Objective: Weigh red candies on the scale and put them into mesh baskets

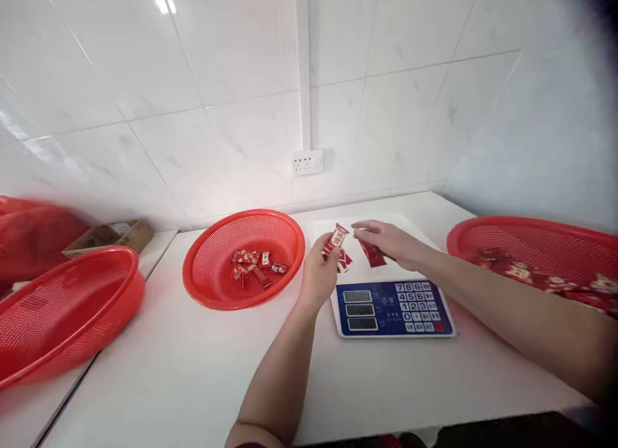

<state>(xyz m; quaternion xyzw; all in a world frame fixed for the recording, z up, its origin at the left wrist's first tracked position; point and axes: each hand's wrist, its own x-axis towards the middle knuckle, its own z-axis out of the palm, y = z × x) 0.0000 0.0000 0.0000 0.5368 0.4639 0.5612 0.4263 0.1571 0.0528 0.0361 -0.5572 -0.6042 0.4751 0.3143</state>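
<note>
My left hand (320, 272) is closed on small red-and-white wrapped snack packets (339, 237), pinched between thumb and fingers above the scale. Close beside it, my right hand (393, 243) has its fingers bent over a dark red packet (373, 255), which hangs down from them over the white weighing plate. Below both hands is the digital scale (386, 319), with a blue panel, dark display windows and number keys. Left of my left hand stands a red mesh basket (244, 303) with several red packets (251, 258) at its bottom.
On the right, a second red basket (526, 226) holds many red packets (555, 284), partly behind my forearm. At far left are another red basket (116, 268), a cardboard box (138, 235) and a red bag (36, 235). A tiled wall with a socket (307, 162) closes off the back.
</note>
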